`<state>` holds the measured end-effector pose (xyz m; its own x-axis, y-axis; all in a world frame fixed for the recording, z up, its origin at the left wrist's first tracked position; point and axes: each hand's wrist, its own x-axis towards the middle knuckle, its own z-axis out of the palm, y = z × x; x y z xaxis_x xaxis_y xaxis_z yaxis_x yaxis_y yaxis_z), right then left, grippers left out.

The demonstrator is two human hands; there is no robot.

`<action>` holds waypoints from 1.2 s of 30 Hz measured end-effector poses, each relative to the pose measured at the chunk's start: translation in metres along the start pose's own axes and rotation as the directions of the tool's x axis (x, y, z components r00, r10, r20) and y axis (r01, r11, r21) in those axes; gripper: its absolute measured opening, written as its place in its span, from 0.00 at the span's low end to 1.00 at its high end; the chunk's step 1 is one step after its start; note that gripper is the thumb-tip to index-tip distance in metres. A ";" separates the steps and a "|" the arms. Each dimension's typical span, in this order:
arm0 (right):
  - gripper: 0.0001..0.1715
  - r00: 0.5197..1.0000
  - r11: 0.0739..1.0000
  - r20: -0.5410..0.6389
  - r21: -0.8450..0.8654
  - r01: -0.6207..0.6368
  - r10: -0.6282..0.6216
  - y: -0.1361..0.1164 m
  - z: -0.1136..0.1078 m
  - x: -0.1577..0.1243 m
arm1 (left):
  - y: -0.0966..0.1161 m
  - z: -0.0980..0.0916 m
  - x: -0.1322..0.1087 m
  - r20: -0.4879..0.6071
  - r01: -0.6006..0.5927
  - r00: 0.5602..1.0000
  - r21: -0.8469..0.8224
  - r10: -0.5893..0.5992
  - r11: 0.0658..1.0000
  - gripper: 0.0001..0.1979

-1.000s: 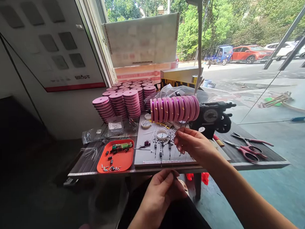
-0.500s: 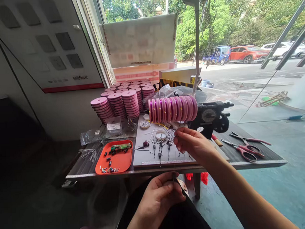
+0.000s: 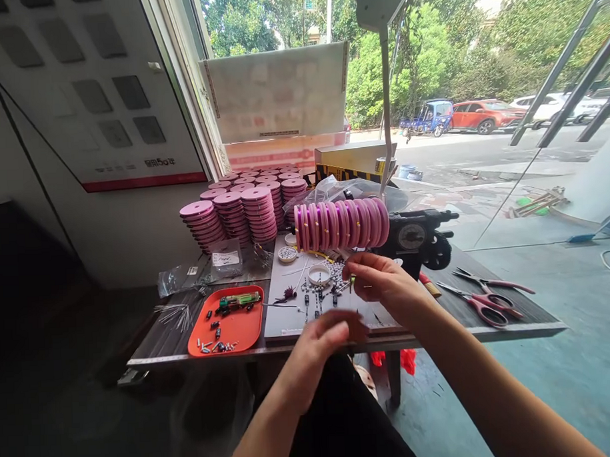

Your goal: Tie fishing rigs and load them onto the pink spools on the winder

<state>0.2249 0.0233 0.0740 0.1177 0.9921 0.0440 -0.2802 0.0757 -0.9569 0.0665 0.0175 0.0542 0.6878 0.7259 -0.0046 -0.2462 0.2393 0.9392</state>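
Note:
My right hand (image 3: pixel 384 284) hovers over the white work board (image 3: pixel 288 316), fingers pinched on a small thin piece with a green-yellow tip. Just behind it a row of pink spools (image 3: pixel 341 224) sits on the shaft of a black winding machine (image 3: pixel 419 238). My left hand (image 3: pixel 323 339) is raised at the table's front edge, blurred by motion, fingers curled together; what they hold I cannot make out. Small beads and dark fishing-rig parts lie scattered on the board below both hands.
An orange tray (image 3: pixel 238 327) with small parts lies left of the board. Stacks of pink spools (image 3: pixel 244 210) stand behind. Red-handled scissors (image 3: pixel 480 306) lie at the right. Clear bags (image 3: pixel 206 268) and a bundle of thin wires (image 3: pixel 175 314) sit at the left.
My left hand has risen from my lap up to the table's front edge. My right hand has stayed over the board, shifting slightly. The view tilted down a little.

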 end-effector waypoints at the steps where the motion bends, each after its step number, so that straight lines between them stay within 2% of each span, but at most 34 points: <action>1: 0.16 1.000 1.000 -0.004 -0.016 0.007 -0.007 -0.001 -0.001 0.001 | 0.006 0.003 0.011 0.013 -0.011 1.000 -0.053 0.011 0.999 0.15; 5: 0.14 0.999 0.999 -0.003 -0.034 0.032 -0.032 -0.003 -0.004 0.001 | 0.018 0.018 0.045 -0.160 -0.055 0.986 -0.097 0.039 0.994 0.13; 8: 0.15 0.999 0.999 0.015 -0.035 0.034 -0.034 -0.002 -0.003 -0.001 | 0.018 0.023 0.049 -0.198 -0.055 0.980 -0.089 0.037 0.995 0.12; 12: 0.17 0.998 0.998 0.064 -0.060 0.034 -0.030 -0.001 0.000 -0.006 | 0.013 0.021 0.036 -0.191 0.013 0.981 -0.113 -0.034 0.994 0.11; 17: 0.17 0.997 0.989 0.021 -0.124 0.079 -0.077 -0.002 0.002 -0.008 | 0.001 0.014 0.016 -0.166 0.127 0.974 -0.171 -0.156 0.977 0.12; 23: 0.17 0.997 0.988 0.021 -0.133 0.074 -0.072 0.001 0.003 -0.006 | -0.011 0.010 0.002 -0.166 0.160 0.964 -0.265 -0.209 0.951 0.13; 36: 0.18 0.998 0.992 0.004 -0.102 0.068 -0.068 0.002 0.004 -0.005 | -0.018 0.010 -0.009 -0.178 0.192 0.943 -0.399 -0.281 0.897 0.14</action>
<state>0.2196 0.0190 0.0727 0.1328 0.9850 0.1100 -0.1731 0.1323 -0.9760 0.0719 0.0005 0.0403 0.5960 0.7324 -0.3292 -0.3614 0.6108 0.7045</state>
